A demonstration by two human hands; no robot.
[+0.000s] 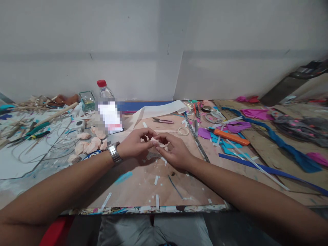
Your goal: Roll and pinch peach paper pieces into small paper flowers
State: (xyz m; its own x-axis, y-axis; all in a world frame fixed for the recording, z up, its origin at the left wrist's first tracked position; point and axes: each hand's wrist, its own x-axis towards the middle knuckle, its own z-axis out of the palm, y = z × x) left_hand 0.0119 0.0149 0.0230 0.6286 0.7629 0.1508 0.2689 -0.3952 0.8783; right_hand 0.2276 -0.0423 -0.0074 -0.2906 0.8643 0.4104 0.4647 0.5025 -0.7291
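Between my fingertips, over the middle of the table, is a small pale pink crumpled piece of crepe paper (154,140). My left hand (138,141) pinches it from the left, thumb and fingers closed. From the other side my right hand (174,148) grips the same piece, and part of it droops below the fingers. The fingers partly hide its shape. Several similar peach paper pieces (92,146) lie in a loose pile left of my watch (114,152). Small thread snips (163,121) rest beyond my hands, near a roll of tape (183,131).
A phone (115,128) leans against a red-capped bottle (101,83) at the back. Green-handled pliers (38,131) and thin sticks (33,104) lie on the left. To the right are an orange cutter (230,136), a blue paper strip (271,131) and coloured scraps.
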